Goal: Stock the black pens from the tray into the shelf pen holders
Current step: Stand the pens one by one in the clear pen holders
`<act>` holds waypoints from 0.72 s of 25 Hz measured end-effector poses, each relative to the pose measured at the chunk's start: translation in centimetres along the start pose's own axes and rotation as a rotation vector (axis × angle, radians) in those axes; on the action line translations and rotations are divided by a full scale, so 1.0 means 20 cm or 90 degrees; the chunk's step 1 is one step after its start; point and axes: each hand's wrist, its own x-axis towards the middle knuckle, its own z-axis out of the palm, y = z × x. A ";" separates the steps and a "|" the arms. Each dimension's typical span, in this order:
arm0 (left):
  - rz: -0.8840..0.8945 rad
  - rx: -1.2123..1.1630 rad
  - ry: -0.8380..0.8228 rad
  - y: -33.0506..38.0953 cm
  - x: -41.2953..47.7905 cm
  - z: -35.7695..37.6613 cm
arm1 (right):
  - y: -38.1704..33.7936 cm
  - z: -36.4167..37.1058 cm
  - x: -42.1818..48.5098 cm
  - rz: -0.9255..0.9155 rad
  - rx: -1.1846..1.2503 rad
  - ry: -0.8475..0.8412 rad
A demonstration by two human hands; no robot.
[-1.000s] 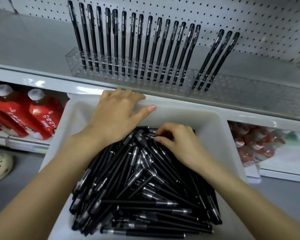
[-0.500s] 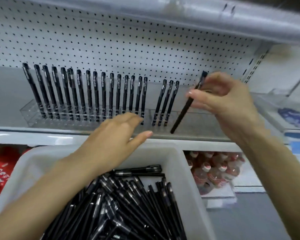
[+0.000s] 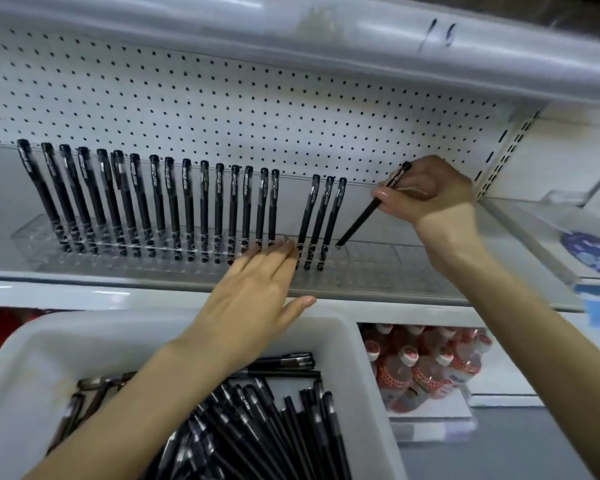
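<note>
Right hand [image 3: 430, 192] pinches a pen [image 3: 364, 216], tip at free slots in the holder [image 3: 378, 271].

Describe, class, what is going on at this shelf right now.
A person is restocking. The right hand pinches one black pen, tilted, its tip at the clear pen holder, just right of three standing pens. The left hand is open, fingers straight, in front of the holder and above the white tray, which holds many loose pens. A long row of pens already stands further left.
</note>
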 end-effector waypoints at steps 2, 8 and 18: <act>-0.002 0.008 0.018 0.00 0.00 -0.01 | 0.02 0.02 0.02 0.025 -0.024 -0.062; 0.012 -0.019 0.004 0.00 0.00 -0.02 | 0.02 0.07 0.10 0.059 -0.111 -0.171; 0.014 -0.073 0.052 -0.02 -0.01 0.01 | -0.01 0.05 0.16 0.077 -0.152 -0.260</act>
